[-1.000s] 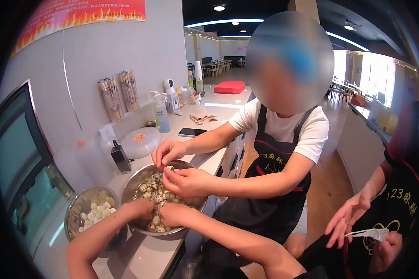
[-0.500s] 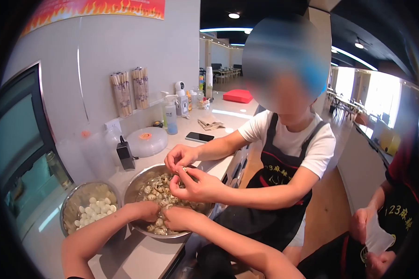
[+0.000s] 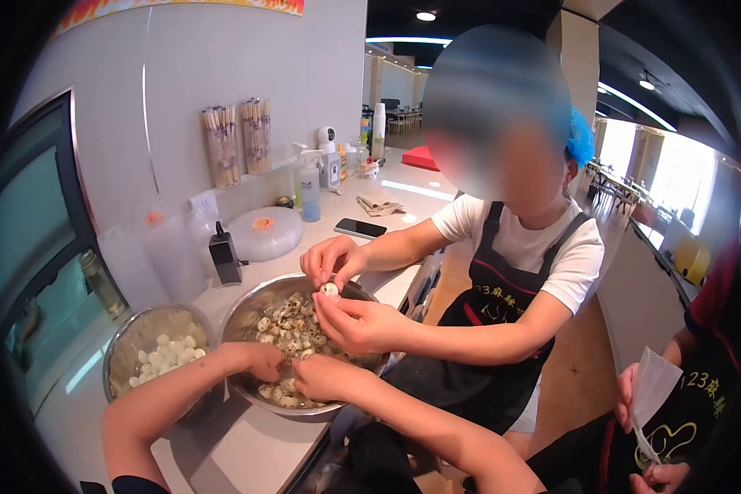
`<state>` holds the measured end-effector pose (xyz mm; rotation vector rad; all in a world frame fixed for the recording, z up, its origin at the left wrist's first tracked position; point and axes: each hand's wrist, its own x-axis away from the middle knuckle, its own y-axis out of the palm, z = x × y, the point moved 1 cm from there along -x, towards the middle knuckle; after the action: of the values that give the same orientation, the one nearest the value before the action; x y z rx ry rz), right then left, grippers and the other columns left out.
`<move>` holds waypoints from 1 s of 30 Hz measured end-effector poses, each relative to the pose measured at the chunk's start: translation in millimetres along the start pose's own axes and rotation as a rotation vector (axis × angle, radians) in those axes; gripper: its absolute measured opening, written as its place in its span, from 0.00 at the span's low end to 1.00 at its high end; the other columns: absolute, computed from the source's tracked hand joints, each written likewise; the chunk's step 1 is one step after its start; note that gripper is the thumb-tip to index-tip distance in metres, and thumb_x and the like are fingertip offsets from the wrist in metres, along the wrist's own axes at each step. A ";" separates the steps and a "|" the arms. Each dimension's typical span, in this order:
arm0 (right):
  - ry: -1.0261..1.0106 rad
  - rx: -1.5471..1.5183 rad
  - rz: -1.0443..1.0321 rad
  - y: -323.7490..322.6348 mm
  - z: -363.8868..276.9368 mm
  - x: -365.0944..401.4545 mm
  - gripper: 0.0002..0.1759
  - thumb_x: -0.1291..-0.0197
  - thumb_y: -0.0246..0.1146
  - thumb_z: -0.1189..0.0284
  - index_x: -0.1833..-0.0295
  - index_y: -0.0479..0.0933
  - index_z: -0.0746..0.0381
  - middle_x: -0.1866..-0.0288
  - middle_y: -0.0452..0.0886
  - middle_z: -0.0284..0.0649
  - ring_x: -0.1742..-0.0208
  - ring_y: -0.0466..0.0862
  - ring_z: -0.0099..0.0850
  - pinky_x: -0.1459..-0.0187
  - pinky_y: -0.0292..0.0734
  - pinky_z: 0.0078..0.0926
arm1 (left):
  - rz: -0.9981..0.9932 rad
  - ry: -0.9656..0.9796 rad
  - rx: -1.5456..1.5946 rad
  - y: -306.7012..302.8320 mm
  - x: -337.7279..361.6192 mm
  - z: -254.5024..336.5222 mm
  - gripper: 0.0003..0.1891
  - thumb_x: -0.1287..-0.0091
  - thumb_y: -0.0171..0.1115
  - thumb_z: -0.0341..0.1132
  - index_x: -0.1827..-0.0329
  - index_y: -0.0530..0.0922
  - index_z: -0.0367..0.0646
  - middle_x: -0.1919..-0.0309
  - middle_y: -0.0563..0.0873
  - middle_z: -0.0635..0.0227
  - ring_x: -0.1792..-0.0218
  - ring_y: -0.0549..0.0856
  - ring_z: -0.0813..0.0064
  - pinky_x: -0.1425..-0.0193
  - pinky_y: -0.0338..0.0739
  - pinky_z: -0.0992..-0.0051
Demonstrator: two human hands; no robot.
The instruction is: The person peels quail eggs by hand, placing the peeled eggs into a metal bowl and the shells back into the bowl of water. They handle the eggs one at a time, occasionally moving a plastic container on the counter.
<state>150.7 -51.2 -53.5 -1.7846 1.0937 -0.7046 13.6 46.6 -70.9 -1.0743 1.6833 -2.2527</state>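
Lower centre of frame: left hand (image 3: 255, 360) and right hand (image 3: 325, 377), both curled closed among the speckled quail eggs (image 3: 292, 317) in a steel bowl (image 3: 237, 323) on the tabletop (image 3: 255, 449), their grip hidden; the eggs are probably light, slippery and thin-shelled, best pinched gently about the middle.

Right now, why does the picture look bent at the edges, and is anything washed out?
Head view: a wide lens bows the screen and blackens the corners; the windows at far right are washed out; light glares off the counter; the bowl of eggs is fairly sharp.
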 end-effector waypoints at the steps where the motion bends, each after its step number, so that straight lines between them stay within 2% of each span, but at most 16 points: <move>1: -0.013 0.016 -0.037 1.6 0.3 -1.4 0.14 0.49 0.53 0.66 0.64 0.72 0.68 0.72 0.77 0.53 0.67 0.79 0.48 0.64 0.73 0.43 | -0.003 -0.008 -0.061 -1.5 2.0 -2.3 0.13 0.53 0.53 0.35 0.70 0.80 0.36 0.70 0.81 0.50 0.65 0.81 0.55 0.60 0.74 0.65; 2: -0.007 0.026 -0.038 2.2 0.2 -1.9 0.14 0.49 0.53 0.66 0.64 0.72 0.67 0.72 0.77 0.53 0.67 0.79 0.48 0.64 0.73 0.43 | 0.073 -0.028 -0.102 -2.9 4.6 -1.6 0.13 0.53 0.52 0.36 0.72 0.80 0.36 0.72 0.81 0.50 0.66 0.81 0.54 0.60 0.74 0.65; 3: 0.000 0.034 -0.041 1.9 0.0 -1.3 0.14 0.49 0.53 0.66 0.64 0.72 0.67 0.72 0.77 0.53 0.67 0.79 0.48 0.64 0.73 0.43 | 0.064 -0.029 -0.091 -9.4 10.3 8.3 0.13 0.53 0.52 0.36 0.72 0.80 0.36 0.72 0.81 0.50 0.66 0.81 0.54 0.60 0.74 0.65; 4: 0.011 -0.022 0.020 -0.2 -3.4 1.9 0.14 0.54 0.55 0.70 0.68 0.76 0.70 0.71 0.77 0.57 0.66 0.79 0.48 0.61 0.74 0.41 | 0.043 -0.118 -0.122 -19.4 17.9 22.7 0.14 0.53 0.53 0.38 0.70 0.80 0.36 0.71 0.81 0.51 0.66 0.81 0.56 0.60 0.75 0.66; 5: 0.011 -0.029 0.014 1.1 -3.3 2.1 0.14 0.54 0.55 0.70 0.68 0.76 0.70 0.71 0.77 0.57 0.66 0.79 0.48 0.61 0.74 0.41 | 0.023 -0.207 -0.157 -23.8 22.3 29.5 0.16 0.53 0.54 0.40 0.69 0.80 0.37 0.70 0.82 0.52 0.65 0.81 0.58 0.60 0.75 0.66; 9: -0.017 0.033 -0.048 -2.1 -4.6 2.4 0.16 0.55 0.57 0.67 0.66 0.76 0.69 0.69 0.78 0.54 0.64 0.79 0.47 0.60 0.74 0.40 | -0.012 -0.119 -0.046 -14.9 15.1 25.6 0.14 0.53 0.55 0.39 0.70 0.80 0.38 0.71 0.82 0.55 0.66 0.82 0.59 0.61 0.75 0.66; 14: -0.035 0.020 -0.103 -4.1 -6.1 3.0 0.20 0.56 0.60 0.66 0.60 0.74 0.69 0.69 0.78 0.53 0.64 0.79 0.46 0.60 0.74 0.38 | 0.035 -0.143 -0.111 -15.8 15.3 20.0 0.13 0.53 0.56 0.37 0.69 0.80 0.38 0.70 0.82 0.55 0.65 0.82 0.59 0.61 0.75 0.66; 16: -0.038 0.024 -0.089 -0.6 -4.1 2.0 0.19 0.56 0.59 0.66 0.61 0.74 0.69 0.69 0.78 0.53 0.64 0.79 0.46 0.60 0.73 0.38 | -0.025 -0.141 -0.129 -23.1 21.5 28.2 0.12 0.52 0.56 0.37 0.68 0.81 0.40 0.69 0.82 0.55 0.63 0.82 0.60 0.60 0.75 0.66; 21: -0.014 0.039 -0.080 -1.0 -5.2 2.2 0.18 0.55 0.59 0.65 0.64 0.76 0.69 0.69 0.78 0.53 0.64 0.79 0.46 0.60 0.73 0.39 | -0.014 -0.179 -0.174 -17.5 15.5 24.9 0.13 0.53 0.56 0.37 0.66 0.80 0.41 0.67 0.82 0.57 0.62 0.81 0.61 0.59 0.75 0.67; 23: -0.047 0.044 -0.097 0.2 -2.7 1.7 0.18 0.51 0.57 0.62 0.62 0.71 0.67 0.71 0.77 0.52 0.65 0.78 0.47 0.62 0.72 0.41 | 0.007 -0.205 -0.185 -16.1 12.4 18.8 0.14 0.53 0.56 0.37 0.66 0.80 0.40 0.66 0.82 0.57 0.62 0.81 0.61 0.58 0.75 0.68; 26: -0.043 0.059 -0.102 2.5 -1.5 0.4 0.18 0.51 0.57 0.62 0.63 0.71 0.67 0.72 0.77 0.52 0.66 0.78 0.47 0.62 0.72 0.42 | -0.019 -0.093 -0.164 -14.0 5.1 9.0 0.14 0.53 0.57 0.38 0.66 0.80 0.40 0.66 0.82 0.56 0.62 0.81 0.61 0.58 0.75 0.68; 28: -0.041 0.056 -0.093 2.6 -1.0 0.0 0.18 0.51 0.57 0.62 0.64 0.72 0.68 0.72 0.77 0.52 0.66 0.78 0.47 0.63 0.72 0.42 | -0.141 -0.086 -0.071 -14.1 4.3 10.2 0.14 0.53 0.57 0.38 0.66 0.80 0.40 0.67 0.82 0.55 0.62 0.81 0.60 0.57 0.75 0.67; 30: -0.051 0.051 -0.074 4.4 -0.3 -0.4 0.17 0.50 0.56 0.62 0.64 0.72 0.68 0.71 0.77 0.51 0.66 0.78 0.47 0.63 0.72 0.42 | -0.070 -0.112 -0.096 -12.6 4.6 5.6 0.14 0.53 0.57 0.37 0.66 0.80 0.40 0.67 0.82 0.54 0.62 0.81 0.60 0.57 0.75 0.66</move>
<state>148.6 -51.9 -57.4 -1.7971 0.9715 -0.7216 17.4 44.6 -57.0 -1.2747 1.7494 -2.1275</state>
